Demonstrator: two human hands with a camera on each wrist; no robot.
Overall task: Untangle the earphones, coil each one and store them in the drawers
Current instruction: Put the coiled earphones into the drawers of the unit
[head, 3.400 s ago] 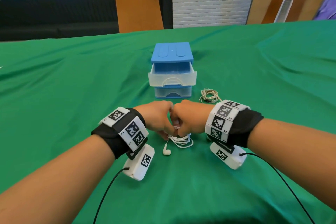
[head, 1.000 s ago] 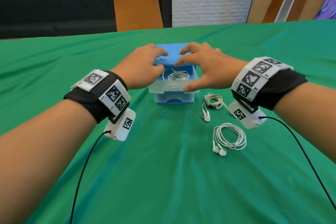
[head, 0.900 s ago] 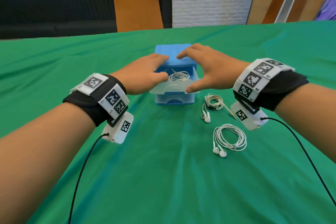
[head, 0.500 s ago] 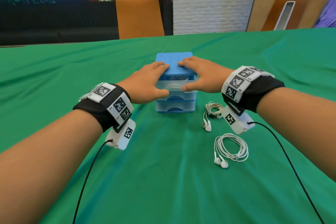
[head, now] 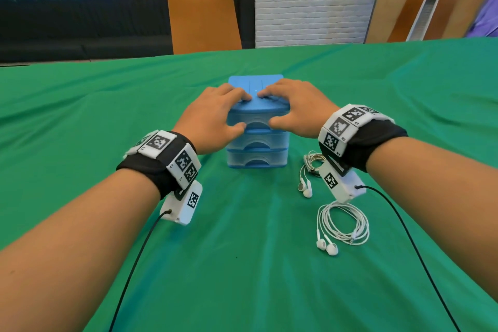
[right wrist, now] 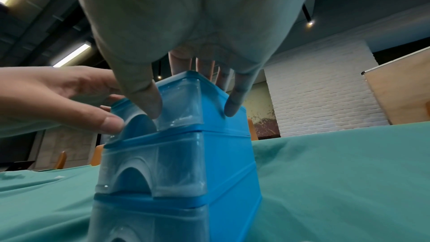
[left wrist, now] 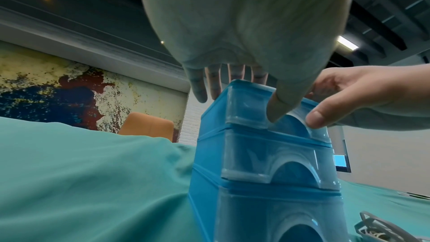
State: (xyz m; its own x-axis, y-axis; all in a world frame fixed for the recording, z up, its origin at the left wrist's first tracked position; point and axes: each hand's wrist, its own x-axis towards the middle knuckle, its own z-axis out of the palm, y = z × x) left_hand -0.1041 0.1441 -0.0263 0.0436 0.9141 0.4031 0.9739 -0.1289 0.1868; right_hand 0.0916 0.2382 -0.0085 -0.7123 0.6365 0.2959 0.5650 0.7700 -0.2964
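Note:
A small blue drawer unit (head: 257, 159) with three clear drawers stands mid-table, all drawers shut. My left hand (head: 238, 112) and right hand (head: 270, 109) lay straight fingers on its blue top, and both thumbs press the top drawer front (head: 256, 123). The left wrist view shows my left thumb (left wrist: 274, 113) on that front beside the right thumb (left wrist: 316, 120); the right wrist view shows the same. Two coiled earphones lie right of the unit: a cream coil (head: 312, 162) and a white coil (head: 342, 224) nearer me.
A green cloth (head: 107, 121) covers the whole table. An orange chair (head: 203, 19) stands behind the far edge. Black cables run from my wrist cameras back along both forearms.
The top drawer, open with a white earphone coil inside, has slid shut under my thumbs. Both hands moved forward with it, fingers staying on the unit's top.

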